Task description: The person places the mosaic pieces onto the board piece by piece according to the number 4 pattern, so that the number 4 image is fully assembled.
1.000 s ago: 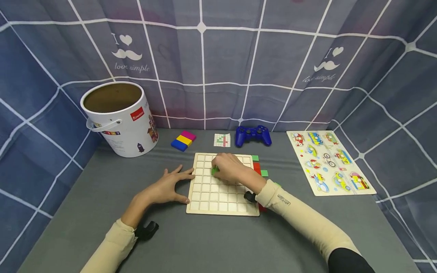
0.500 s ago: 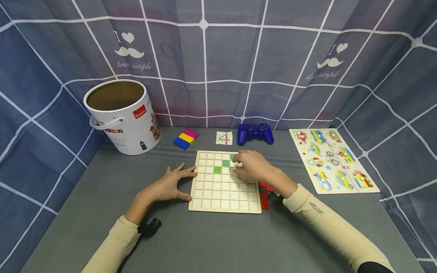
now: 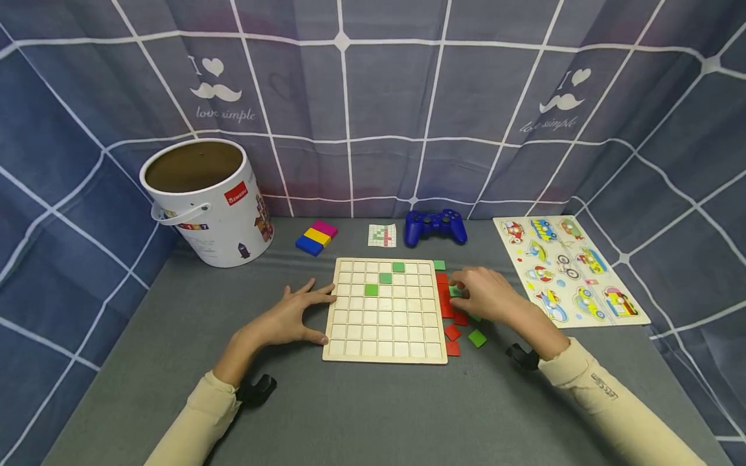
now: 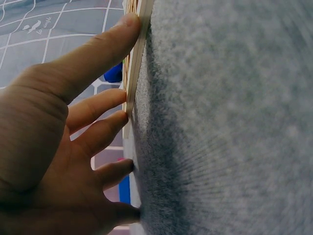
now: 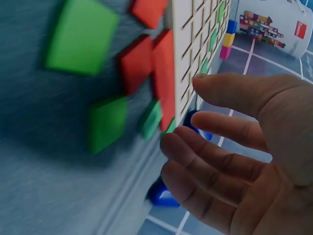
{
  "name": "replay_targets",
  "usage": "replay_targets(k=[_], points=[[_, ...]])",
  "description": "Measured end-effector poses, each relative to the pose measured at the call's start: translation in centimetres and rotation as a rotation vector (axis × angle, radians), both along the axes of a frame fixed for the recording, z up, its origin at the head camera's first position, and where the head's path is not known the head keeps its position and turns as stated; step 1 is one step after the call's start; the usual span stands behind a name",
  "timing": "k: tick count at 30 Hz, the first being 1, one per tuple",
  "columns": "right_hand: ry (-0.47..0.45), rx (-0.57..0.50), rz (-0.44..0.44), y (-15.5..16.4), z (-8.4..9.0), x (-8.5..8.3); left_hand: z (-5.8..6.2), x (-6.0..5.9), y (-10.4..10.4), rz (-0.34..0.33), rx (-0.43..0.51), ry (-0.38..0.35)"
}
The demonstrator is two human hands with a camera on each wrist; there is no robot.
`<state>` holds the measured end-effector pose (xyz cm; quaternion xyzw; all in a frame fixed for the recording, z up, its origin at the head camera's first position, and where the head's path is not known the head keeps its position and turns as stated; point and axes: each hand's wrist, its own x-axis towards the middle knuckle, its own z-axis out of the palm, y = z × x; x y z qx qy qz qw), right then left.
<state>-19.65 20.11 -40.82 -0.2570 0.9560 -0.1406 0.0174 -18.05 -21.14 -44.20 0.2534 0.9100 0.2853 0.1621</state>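
A wooden grid board lies flat on the table, with three green tiles in its upper cells, among them one green tile lowest on their diagonal. My left hand touches the board's left edge with spread fingers; in the left wrist view the thumb rests against that wooden edge. Off the board's right side, my right hand hovers over loose tiles, close to a green tile. In the right wrist view its fingers are loosely bent, with nothing between them and the thumb.
Red tiles and a green tile lie right of the board. Behind it are coloured blocks, a pattern card and a blue game controller. A white bucket stands left, a picture board right.
My right hand has moved right, from the board's upper cells to the loose tiles beside it. The three green tiles in the cells are now uncovered. My left hand stays at the edge.
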Motion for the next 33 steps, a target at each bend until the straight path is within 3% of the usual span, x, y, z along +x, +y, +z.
replay_targets(k=[6,15,25,33], points=[[-0.027,0.046,-0.058,2.1,-0.5,1.3,-0.2,0.0,-0.1,-0.004,0.002,0.009],[-0.070,0.035,-0.073,3.5,-1.1,2.3,-0.2,0.0,0.0,0.005,-0.013,0.002],[-0.042,0.025,-0.058,3.7,-1.4,2.0,0.0,0.0,0.1,0.002,-0.011,0.009],[0.017,0.002,-0.025,1.9,-0.9,1.5,0.0,0.0,0.0,0.002,-0.013,0.002]])
